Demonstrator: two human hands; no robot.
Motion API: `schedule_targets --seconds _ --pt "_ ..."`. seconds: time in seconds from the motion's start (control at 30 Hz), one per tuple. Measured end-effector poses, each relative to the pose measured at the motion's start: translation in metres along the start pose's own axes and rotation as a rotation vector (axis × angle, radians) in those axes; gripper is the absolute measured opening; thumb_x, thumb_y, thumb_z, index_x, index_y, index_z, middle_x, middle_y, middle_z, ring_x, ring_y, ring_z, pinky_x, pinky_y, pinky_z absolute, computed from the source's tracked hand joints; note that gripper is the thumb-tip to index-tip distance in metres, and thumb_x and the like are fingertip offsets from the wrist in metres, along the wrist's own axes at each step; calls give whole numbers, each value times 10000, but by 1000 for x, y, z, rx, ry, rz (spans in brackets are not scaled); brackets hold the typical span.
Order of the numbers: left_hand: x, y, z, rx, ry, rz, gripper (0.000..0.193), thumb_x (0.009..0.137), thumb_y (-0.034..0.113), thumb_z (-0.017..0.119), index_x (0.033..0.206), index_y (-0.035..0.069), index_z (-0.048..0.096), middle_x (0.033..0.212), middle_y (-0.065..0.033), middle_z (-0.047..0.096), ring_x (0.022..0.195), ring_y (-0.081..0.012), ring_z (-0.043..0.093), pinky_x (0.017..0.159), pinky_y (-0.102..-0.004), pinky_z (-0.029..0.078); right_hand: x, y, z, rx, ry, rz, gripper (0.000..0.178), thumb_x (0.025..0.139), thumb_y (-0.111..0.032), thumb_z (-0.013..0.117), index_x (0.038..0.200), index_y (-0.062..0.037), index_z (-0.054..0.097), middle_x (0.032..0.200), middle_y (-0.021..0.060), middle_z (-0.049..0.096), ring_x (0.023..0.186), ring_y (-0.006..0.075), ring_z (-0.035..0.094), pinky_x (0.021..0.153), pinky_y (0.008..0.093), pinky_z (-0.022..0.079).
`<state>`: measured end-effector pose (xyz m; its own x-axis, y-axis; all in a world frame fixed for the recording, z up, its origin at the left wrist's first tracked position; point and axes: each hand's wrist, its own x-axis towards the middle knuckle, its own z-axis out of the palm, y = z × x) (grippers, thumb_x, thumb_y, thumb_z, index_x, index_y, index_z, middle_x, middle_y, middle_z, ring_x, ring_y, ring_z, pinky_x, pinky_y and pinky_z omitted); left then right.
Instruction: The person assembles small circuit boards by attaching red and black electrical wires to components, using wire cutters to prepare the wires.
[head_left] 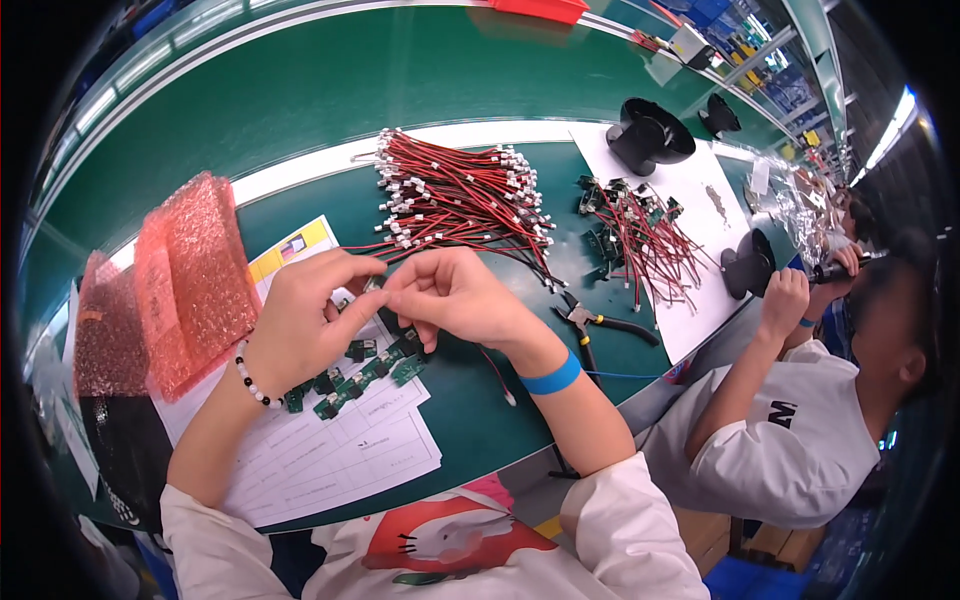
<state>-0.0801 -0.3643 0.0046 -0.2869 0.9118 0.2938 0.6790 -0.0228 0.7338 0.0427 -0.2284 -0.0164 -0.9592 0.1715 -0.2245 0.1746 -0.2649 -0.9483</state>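
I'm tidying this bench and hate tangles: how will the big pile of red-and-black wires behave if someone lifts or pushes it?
The wire pile will probably flop, as its thin strands curve loosely. It may snag or shed pieces, since strands cross and white connectors jut out at the ends. Rolling seems unlikely: it lies spread out.

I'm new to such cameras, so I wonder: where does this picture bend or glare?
In the head view, edges of the green table bow as straight lines do through a fisheye; in the same view, the overhead lamp at upper right glares white, and highlights speckle the pink bubble wrap.
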Motion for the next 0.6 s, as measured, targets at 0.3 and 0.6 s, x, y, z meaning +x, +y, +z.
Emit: schedule_targets --seconds 0.3,0.6 --pt "-2 5 -12 -36 -3 -126 289 728 106 642 991 8 571 739 -61 596 674 -108 581 480 -197 427 -33 -27 0 -899 347 -472 69 718 -11 607 781 16 612 676 91 593 531 144 547 497 256 420" --pt "-12 23 -19 -144 45 19 546 743 140 630 1220 25 390 819 -64 607 734 -123 587 505 -205 431 -93 -45 -143 -1780 1285 -647 117 671 55 553 742 -8 621 724 112 603 689 280 555 635 363 434"
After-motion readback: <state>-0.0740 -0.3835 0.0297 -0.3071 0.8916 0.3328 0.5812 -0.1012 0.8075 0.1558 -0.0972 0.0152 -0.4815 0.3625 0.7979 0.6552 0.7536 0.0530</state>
